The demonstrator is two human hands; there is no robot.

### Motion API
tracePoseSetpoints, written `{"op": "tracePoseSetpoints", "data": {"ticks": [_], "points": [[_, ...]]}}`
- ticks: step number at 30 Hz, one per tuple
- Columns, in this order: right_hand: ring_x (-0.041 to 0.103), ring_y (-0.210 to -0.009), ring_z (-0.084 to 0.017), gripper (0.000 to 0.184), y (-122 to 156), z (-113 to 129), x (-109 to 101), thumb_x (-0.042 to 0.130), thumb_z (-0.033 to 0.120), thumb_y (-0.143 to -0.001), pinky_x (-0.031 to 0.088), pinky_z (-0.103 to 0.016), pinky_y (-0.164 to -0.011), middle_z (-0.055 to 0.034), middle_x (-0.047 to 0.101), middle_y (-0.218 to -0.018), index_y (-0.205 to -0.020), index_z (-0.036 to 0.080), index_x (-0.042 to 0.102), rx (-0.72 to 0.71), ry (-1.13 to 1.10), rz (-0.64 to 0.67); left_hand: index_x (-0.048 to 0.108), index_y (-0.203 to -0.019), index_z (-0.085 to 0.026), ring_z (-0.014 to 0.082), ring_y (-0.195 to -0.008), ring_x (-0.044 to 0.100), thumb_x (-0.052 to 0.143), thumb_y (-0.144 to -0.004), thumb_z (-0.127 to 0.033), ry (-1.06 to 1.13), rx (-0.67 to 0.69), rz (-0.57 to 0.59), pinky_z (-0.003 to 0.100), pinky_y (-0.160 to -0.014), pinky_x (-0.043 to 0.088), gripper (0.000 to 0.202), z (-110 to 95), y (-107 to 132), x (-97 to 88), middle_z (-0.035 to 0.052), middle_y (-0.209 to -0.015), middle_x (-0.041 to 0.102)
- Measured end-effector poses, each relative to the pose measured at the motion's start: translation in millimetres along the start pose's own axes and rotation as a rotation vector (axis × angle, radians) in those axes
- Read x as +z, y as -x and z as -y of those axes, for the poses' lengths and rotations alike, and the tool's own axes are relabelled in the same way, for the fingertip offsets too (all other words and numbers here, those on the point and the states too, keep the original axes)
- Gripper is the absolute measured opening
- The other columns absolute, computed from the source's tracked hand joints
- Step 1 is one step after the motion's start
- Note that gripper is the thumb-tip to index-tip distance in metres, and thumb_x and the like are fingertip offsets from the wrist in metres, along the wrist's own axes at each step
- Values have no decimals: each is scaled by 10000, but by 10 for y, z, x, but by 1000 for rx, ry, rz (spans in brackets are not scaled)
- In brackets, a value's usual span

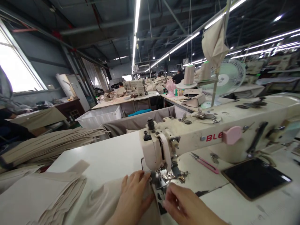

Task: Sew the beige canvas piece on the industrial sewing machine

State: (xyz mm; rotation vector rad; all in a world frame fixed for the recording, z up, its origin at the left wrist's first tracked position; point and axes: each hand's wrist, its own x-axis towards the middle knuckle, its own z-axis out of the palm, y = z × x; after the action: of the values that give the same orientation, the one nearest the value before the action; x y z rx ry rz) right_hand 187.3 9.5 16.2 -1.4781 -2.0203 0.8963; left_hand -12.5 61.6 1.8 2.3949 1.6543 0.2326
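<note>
My left hand (133, 195) lies flat with fingers stretched out on a beige fabric piece (103, 203), pressing it down just left of the sewing machine's needle and presser foot (167, 175). My right hand (185, 204) sits right of the needle plate with fingers curled, pinching the fabric's edge near the foot. The white sewing machine (211, 137) spans the table from the centre to the right.
A stack of beige cut pieces (39, 197) lies at the left, more piled behind it (49, 145). Pink thread snips (206, 163) and a black tablet (255, 177) rest on the table under the machine arm. A grey fabric bin (140, 122) stands behind.
</note>
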Motion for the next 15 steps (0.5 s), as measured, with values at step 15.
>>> {"op": "tracePoseSetpoints", "data": {"ticks": [15], "points": [[351,-518,-123,222,-408,-326,413,452,323,-812,277,-239,-491,60,321,-564,-620,222,403,63,-318,-4,658,-919,-157,199,-910,622,622,-843,-242,642,-31,187,358,-842,499,120,-97,-93,-59,16,-931,667]]}}
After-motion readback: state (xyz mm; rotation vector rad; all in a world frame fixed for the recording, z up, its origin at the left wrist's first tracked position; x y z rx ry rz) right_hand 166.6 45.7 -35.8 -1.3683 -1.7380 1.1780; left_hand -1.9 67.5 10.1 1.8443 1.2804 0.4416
